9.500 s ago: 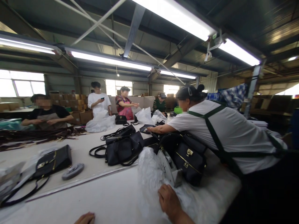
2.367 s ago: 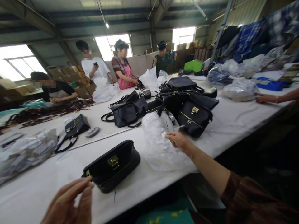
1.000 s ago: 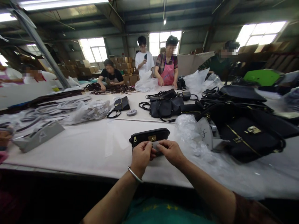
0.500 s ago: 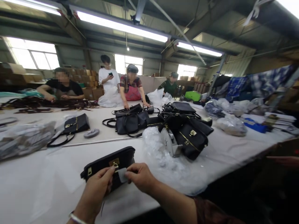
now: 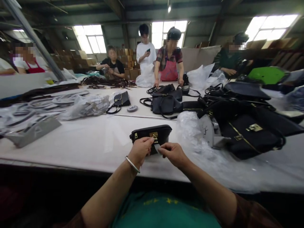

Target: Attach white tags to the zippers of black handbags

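Note:
A small black handbag (image 5: 163, 132) with a gold clasp (image 5: 154, 136) lies on the white table (image 5: 95, 142) right in front of me. My left hand (image 5: 140, 151), with a silver bangle on the wrist, is closed in a pinch at the clasp. My right hand (image 5: 173, 153) is also pinched, just right of the clasp. Between the fingertips of both hands is a small pale piece of film (image 5: 157, 147), held against the bag's front.
Crumpled clear plastic (image 5: 190, 133) and a pile of larger black handbags (image 5: 247, 126) lie to the right. More black bags (image 5: 166, 103), straps (image 5: 59, 99) and a grey tape roll (image 5: 132, 108) sit further back. Several people work along the far side.
My view has swung back to the left. Both hands stay pinched at the bag's clasp with the small pale piece; the bag lies where it was a second ago.

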Available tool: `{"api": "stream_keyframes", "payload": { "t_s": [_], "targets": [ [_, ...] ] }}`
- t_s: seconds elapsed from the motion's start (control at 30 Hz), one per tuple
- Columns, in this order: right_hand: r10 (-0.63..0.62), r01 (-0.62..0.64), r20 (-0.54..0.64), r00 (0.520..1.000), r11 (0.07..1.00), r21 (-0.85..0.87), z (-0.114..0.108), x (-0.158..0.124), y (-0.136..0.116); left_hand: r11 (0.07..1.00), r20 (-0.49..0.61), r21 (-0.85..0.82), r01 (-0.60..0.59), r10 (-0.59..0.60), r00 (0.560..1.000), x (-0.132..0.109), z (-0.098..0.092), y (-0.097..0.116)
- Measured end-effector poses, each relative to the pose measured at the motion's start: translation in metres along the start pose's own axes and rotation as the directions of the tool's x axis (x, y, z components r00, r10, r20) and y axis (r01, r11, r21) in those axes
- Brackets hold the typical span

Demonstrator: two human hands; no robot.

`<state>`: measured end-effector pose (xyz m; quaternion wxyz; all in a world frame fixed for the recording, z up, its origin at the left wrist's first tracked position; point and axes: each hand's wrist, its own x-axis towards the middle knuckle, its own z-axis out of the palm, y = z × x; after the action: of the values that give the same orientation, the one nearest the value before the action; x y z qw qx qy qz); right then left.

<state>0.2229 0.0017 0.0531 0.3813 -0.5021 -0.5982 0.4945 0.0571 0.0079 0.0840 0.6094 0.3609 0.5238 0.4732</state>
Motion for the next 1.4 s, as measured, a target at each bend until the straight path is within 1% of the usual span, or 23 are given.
{"api": "stream_keyframes", "payload": {
  "t_s": [0.17,0.4,0.6,0.8,1.03,1.4],
  "targets": [
    [0.023,-0.024,-0.009,1.000,0.999,-0.024,0.0023,0.0033,-0.0023,1.000,0.006,0.001,-0.016,0.016,1.000,0.0017,-0.0013,-0.0020],
    [0.059,-0.059,0.005,0.998,0.998,0.034,0.0057,0.0070,-0.0028,0.999,0.006,0.016,-0.048,0.048,0.999,0.0038,-0.0024,-0.0043],
    [0.019,-0.018,0.016,1.000,1.000,-0.016,0.0042,0.0073,-0.0031,0.999,0.013,0.008,-0.044,0.044,0.999,0.0051,-0.0037,-0.0063],
    [-0.002,0.002,0.022,1.000,1.000,-0.012,0.0031,0.0086,-0.0026,0.998,0.005,0.032,-0.058,0.058,0.998,0.0050,-0.0025,-0.0053],
    [0.018,-0.018,-0.003,1.000,1.000,0.004,0.0022,0.0090,0.0030,0.996,0.005,0.046,-0.082,0.082,0.997,0.0033,-0.0034,-0.0060],
    [0.036,-0.036,-0.003,0.999,0.999,0.039,0.0028,0.0097,-0.0038,0.996,0.001,0.048,-0.078,0.078,0.997,0.0039,-0.0036,-0.0073]
  ]
}}
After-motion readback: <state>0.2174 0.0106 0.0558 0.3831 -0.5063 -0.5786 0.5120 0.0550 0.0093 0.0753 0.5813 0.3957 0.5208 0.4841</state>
